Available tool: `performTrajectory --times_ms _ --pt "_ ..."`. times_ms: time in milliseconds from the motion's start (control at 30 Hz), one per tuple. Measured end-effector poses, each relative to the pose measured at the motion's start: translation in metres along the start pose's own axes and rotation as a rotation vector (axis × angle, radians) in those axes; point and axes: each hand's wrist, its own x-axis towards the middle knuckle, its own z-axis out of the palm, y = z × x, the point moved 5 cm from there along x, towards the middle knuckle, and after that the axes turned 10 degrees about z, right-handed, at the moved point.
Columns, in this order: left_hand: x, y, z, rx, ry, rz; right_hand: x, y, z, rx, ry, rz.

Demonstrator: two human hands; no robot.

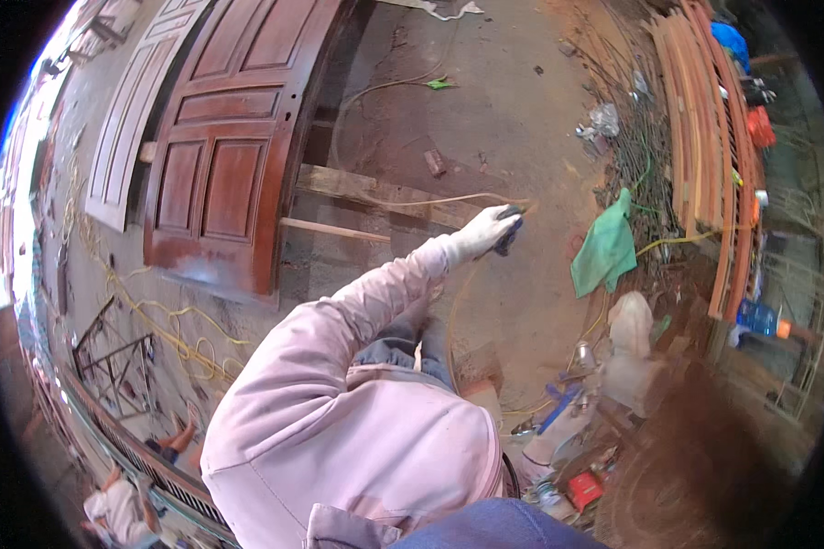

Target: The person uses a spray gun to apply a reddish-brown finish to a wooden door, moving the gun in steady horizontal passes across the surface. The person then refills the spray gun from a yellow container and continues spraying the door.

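Note:
My left arm, in a pale pink sleeve, reaches up to the middle of the view. My left hand (482, 232), in a whitish glove, is closed around a small dark object (508, 240) whose kind I cannot make out. A thin, pale hose (458, 199) runs along the floor and up close to this hand. To the hand's left, a reddish-brown panelled door (212, 151) lies raised on timber pieces (366, 188), with a whitish patch at its near end. I cannot make out my right hand; a dark brown blur covers much of the lower right.
A second, paler door (135, 128) lies beyond the first. Green cloth (606, 245), twigs (627, 151) and long planks (696, 119) lie on the right. Yellow hose (178, 343) curls at the left. A metal railing (146, 457) and another person (117, 512) are at lower left.

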Motion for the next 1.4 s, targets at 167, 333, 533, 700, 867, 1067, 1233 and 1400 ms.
performTrajectory --times_ms 167,333,533,700,867,1067,1233,1400 --pt "0.051 0.07 0.013 -0.313 0.095 0.036 0.107 -0.069 0.029 -0.109 0.003 -0.092" --pt "0.097 0.114 -0.019 -0.412 0.22 0.157 0.204 -0.133 0.089 -0.131 -0.129 -0.136" --pt "0.202 0.135 -0.104 -0.654 0.434 0.158 0.331 -0.203 0.202 -0.206 -0.321 -0.187" --pt "0.257 0.088 -0.279 -0.685 0.712 0.161 0.437 -0.292 0.318 -0.239 -0.527 -0.181" --pt "0.317 0.068 -0.276 0.479 0.948 -0.255 0.554 -0.429 0.367 -0.267 -0.453 -0.256" --pt "0.333 0.068 -0.292 0.833 0.88 -0.564 0.646 -0.509 0.437 -0.182 -0.44 -0.203" --pt "0.355 0.11 -0.317 0.552 1.016 -0.404 0.731 -0.537 0.513 -0.101 -0.467 -0.08" --pt "0.518 0.204 -0.285 1.093 0.953 -0.465 0.854 -0.616 0.581 -0.059 -0.42 -0.093"
